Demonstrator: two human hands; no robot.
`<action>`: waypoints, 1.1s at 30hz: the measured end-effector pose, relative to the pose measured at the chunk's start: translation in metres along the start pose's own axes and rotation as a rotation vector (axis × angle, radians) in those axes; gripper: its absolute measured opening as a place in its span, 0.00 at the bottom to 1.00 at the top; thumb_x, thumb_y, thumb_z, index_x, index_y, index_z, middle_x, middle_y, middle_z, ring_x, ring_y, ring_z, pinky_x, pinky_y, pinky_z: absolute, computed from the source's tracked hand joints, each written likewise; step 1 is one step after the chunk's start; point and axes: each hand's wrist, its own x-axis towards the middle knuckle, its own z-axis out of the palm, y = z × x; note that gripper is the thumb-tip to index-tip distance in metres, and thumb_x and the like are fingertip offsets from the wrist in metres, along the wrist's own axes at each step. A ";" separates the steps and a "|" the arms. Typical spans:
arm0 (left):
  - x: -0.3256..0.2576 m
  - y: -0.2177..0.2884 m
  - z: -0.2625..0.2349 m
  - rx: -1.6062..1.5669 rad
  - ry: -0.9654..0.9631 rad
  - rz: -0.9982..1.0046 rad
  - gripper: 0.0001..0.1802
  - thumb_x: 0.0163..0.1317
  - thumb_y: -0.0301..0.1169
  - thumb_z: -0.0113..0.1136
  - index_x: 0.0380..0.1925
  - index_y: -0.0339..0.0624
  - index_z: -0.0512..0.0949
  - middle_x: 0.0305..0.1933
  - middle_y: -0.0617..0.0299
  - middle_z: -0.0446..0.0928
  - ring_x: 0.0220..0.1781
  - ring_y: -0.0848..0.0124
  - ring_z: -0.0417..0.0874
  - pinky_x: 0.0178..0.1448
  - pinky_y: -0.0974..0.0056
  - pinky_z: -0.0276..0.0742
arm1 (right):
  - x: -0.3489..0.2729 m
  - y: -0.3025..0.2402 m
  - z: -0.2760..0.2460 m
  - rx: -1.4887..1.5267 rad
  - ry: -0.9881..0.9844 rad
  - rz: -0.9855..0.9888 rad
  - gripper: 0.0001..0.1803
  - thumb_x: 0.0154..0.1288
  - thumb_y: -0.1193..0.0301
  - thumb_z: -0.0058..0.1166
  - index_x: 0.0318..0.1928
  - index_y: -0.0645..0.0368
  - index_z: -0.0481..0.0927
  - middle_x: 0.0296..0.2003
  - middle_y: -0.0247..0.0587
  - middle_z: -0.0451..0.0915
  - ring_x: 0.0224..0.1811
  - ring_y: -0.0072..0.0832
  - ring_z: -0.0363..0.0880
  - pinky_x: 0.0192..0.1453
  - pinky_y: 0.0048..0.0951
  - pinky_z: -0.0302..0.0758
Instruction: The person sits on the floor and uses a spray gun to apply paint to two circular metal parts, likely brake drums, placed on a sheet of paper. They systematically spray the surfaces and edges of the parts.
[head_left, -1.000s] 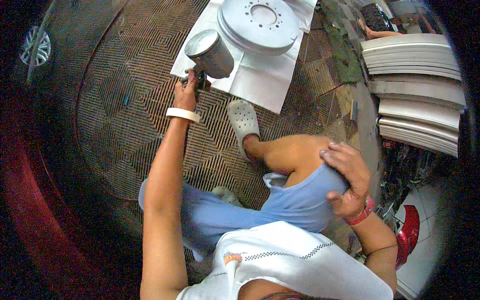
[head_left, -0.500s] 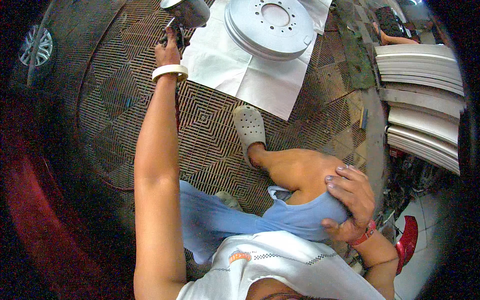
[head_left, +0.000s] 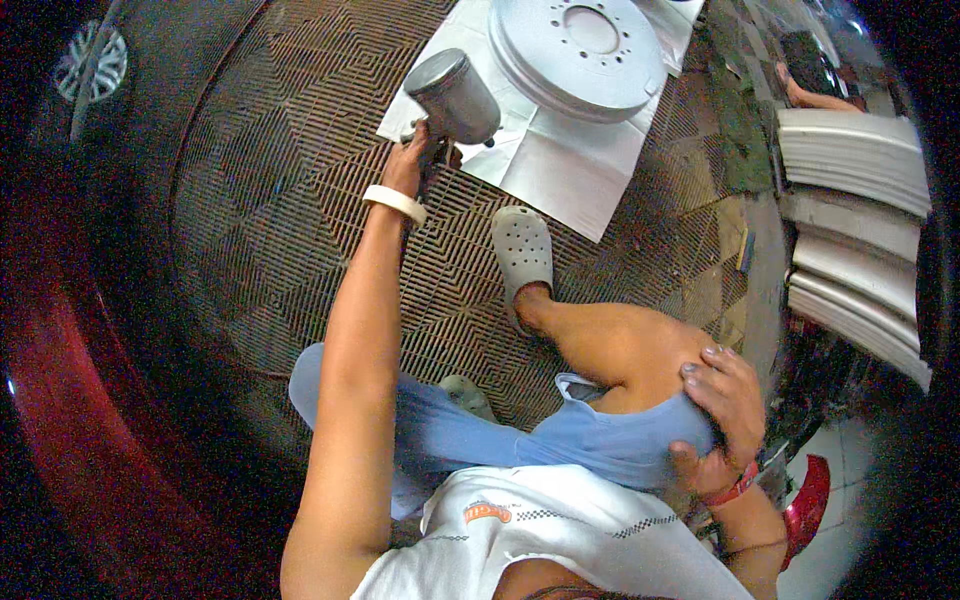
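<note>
One hand point(head_left: 410, 160) grips a grey spray gun point(head_left: 462, 103).

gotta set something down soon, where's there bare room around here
Widest free patch: slatted floor between the left forearm and the red surface. Smaller: the near corner of the white sheet, between grey drum and shoe. Crowded: right side, by the stacked pale panels, and around the spray gun in the left hand.
</note>
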 end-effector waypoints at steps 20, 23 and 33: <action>0.025 -0.078 -0.004 0.451 0.479 0.405 0.44 0.69 0.71 0.48 0.38 0.33 0.84 0.35 0.43 0.83 0.37 0.51 0.84 0.48 0.50 0.77 | -0.009 -0.041 0.036 -0.095 0.039 0.131 0.30 0.73 0.44 0.51 0.51 0.61 0.83 0.50 0.53 0.86 0.61 0.56 0.80 0.71 0.61 0.68; -0.020 -0.072 0.038 0.307 0.333 0.404 0.39 0.72 0.65 0.52 0.36 0.33 0.85 0.30 0.51 0.84 0.32 0.62 0.81 0.43 0.54 0.76 | -0.016 -0.044 0.032 -0.090 0.050 0.152 0.31 0.72 0.43 0.51 0.51 0.61 0.83 0.50 0.53 0.86 0.61 0.55 0.80 0.72 0.61 0.68; -0.045 0.040 0.066 0.427 0.123 0.097 0.46 0.65 0.71 0.56 0.39 0.28 0.84 0.31 0.42 0.84 0.37 0.47 0.86 0.48 0.47 0.78 | -0.019 -0.015 0.011 -0.003 0.058 0.122 0.27 0.69 0.47 0.58 0.49 0.60 0.84 0.49 0.51 0.86 0.59 0.54 0.82 0.70 0.59 0.71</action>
